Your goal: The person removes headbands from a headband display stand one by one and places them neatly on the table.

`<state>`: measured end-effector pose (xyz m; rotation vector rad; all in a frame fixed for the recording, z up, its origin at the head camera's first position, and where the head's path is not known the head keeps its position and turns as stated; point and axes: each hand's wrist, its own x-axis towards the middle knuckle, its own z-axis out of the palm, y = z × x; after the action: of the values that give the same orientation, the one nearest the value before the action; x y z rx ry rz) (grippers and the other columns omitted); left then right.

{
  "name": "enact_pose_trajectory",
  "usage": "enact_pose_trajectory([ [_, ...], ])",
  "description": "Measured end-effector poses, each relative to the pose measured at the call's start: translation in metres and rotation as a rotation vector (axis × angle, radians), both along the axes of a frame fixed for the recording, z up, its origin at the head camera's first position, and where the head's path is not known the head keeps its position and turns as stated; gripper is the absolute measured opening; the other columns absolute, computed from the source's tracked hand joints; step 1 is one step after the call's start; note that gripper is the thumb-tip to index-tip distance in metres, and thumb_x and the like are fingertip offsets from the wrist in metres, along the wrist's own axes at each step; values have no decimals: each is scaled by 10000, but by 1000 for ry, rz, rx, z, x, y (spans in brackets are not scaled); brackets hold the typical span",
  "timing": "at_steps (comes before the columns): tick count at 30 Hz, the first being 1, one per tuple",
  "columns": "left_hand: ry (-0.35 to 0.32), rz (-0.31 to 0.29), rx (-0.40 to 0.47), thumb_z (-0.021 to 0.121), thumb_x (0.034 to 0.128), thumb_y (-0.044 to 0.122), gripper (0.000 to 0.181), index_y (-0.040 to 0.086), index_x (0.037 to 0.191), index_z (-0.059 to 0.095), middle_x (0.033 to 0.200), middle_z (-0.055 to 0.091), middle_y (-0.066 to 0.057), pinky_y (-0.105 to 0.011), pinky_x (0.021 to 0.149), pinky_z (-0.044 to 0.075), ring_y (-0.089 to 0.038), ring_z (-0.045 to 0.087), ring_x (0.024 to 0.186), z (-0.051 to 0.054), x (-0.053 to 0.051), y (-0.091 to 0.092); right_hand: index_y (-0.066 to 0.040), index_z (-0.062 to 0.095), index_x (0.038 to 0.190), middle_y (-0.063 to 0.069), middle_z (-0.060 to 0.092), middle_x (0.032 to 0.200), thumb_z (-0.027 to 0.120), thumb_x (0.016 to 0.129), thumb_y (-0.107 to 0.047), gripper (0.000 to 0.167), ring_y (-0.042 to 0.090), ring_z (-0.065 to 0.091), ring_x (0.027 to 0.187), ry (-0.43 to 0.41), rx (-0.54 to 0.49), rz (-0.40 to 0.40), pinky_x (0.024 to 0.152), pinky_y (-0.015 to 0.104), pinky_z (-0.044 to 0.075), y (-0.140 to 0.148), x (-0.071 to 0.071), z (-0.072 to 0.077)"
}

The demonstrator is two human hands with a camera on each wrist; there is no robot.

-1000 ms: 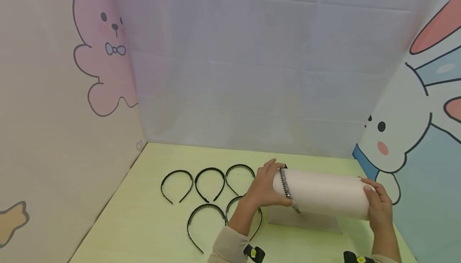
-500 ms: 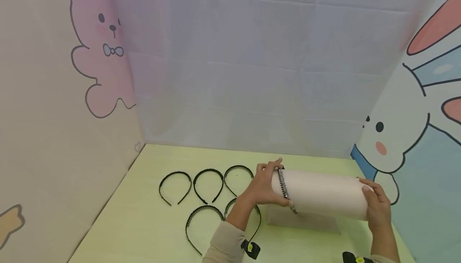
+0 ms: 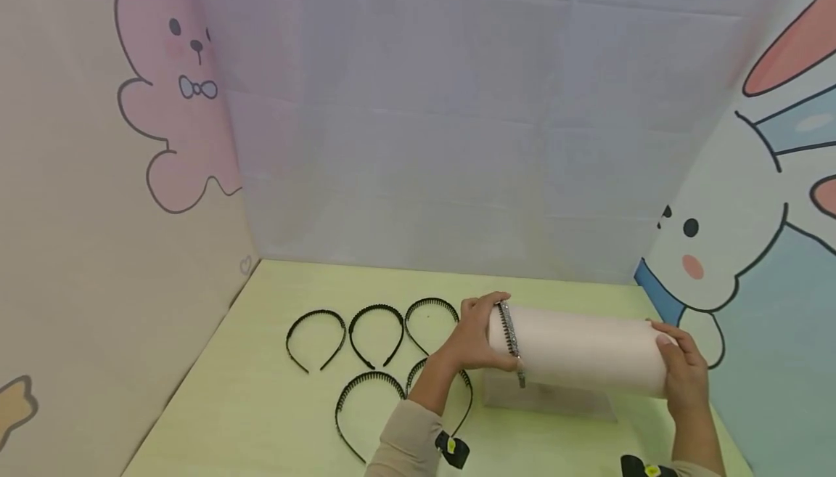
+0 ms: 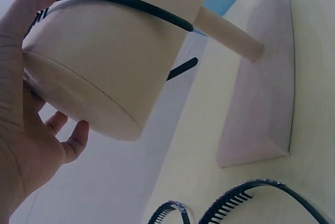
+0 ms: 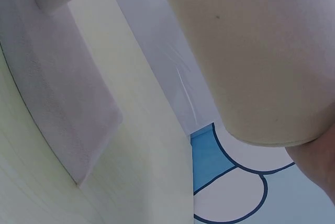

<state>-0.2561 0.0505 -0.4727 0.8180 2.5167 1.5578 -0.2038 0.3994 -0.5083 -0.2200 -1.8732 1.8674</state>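
Observation:
A pale padded cylinder (image 3: 588,350) lies sideways on a post above a flat base (image 3: 551,397), forming a headband stand. Around its left part sits a black headband (image 3: 509,328) with glittering silver stones and comb teeth. My left hand (image 3: 475,340) spans the cylinder's left end and grips the headband from both sides, thumb on the near side. In the left wrist view the headband's two black tips (image 4: 183,69) stick out past the cylinder. At the other end, my right hand (image 3: 689,375) holds the cylinder's rim, thumb on top; in the right wrist view only part of that hand shows.
Several black toothed headbands lie on the pale yellow table (image 3: 261,419), left of the stand: one at far left (image 3: 316,311), another beside it (image 3: 376,307), a front one (image 3: 371,374). My left forearm partly covers some. A white cloth wall (image 3: 418,136) rises behind.
The headband has slid slightly left along the cylinder, its lower end swinging left so it stands more upright. My left hand moved a little left with it. My right hand keeps its hold.

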Motion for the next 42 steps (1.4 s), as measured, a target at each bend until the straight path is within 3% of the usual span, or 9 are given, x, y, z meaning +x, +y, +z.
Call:
enact_pose_trajectory([
  [6, -13, -8, 51, 848, 572, 335, 1014, 433, 1407, 280, 1260, 307, -10, -296, 709, 463, -168, 352, 1054, -5, 2, -4, -119, 607, 1224, -146, 598, 1148, 541, 944, -202, 299, 79, 476, 986, -51, -7, -12, 645, 198, 387, -8, 3, 11],
  [14, -13, -28, 125, 838, 622, 299, 986, 376, 1431, 280, 1298, 344, 13, -341, 839, 443, -154, 385, 1121, -9, 1, -10, -136, 610, 1223, -147, 593, 1154, 547, 940, -219, 301, 92, 475, 993, -49, -1, 5, 654, 216, 386, -9, 3, 16],
  [18, -6, -63, 175, 825, 656, 250, 965, 325, 1444, 273, 1319, 375, 36, -358, 879, 441, -137, 401, 1143, -10, -1, -14, -112, 603, 1231, -96, 587, 1209, 541, 945, -181, 300, 93, 485, 1021, 4, -6, 32, 654, 215, 377, 17, -10, -14],
  [24, -58, -112, 292, 811, 692, 174, 944, 273, 1449, 256, 1375, 373, 27, -378, 929, 419, -146, 382, 1222, -13, 1, -19, -135, 580, 1266, -117, 572, 1226, 556, 943, -202, 331, 72, 479, 1024, -57, -8, 11, 624, 198, 402, 33, -18, -30],
  [25, -71, -115, 303, 811, 694, 169, 940, 278, 1447, 258, 1378, 371, 22, -370, 928, 422, -152, 381, 1228, -14, 2, -19, -142, 582, 1265, -128, 568, 1228, 552, 942, -179, 326, 74, 473, 1044, -70, -28, 24, 655, 215, 410, 31, -15, -25],
  [27, -109, -116, 317, 815, 696, 156, 940, 301, 1441, 261, 1383, 366, 21, -356, 927, 424, -153, 379, 1237, -14, 3, -20, -154, 582, 1272, -110, 553, 1265, 562, 940, -191, 335, 55, 489, 1030, -36, -16, 49, 625, 229, 419, 51, -24, -50],
  [31, -160, -99, 323, 819, 700, 145, 940, 340, 1433, 263, 1383, 360, 55, -276, 911, 422, -146, 373, 1251, -14, 5, -21, -173, 591, 1265, -129, 548, 1264, 555, 943, -195, 325, 41, 486, 1024, -30, -29, 70, 658, 268, 416, 43, -19, -43],
  [36, -183, -88, 353, 809, 715, 134, 939, 338, 1442, 251, 1416, 335, 32, -305, 942, 402, -171, 349, 1279, -15, 10, -22, -169, 602, 1250, -125, 568, 1229, 563, 936, -214, 320, 62, 486, 991, -53, -24, 32, 629, 280, 398, 28, -12, -29],
  [42, -228, -78, 374, 797, 726, 152, 922, 341, 1446, 252, 1445, 299, -46, -333, 851, 472, -316, 427, 1225, -14, 13, -23, -172, 569, 1288, -97, 540, 1282, 576, 932, -283, 373, 107, 476, 1042, -70, 10, -38, 606, 220, 396, 59, -33, -74],
])
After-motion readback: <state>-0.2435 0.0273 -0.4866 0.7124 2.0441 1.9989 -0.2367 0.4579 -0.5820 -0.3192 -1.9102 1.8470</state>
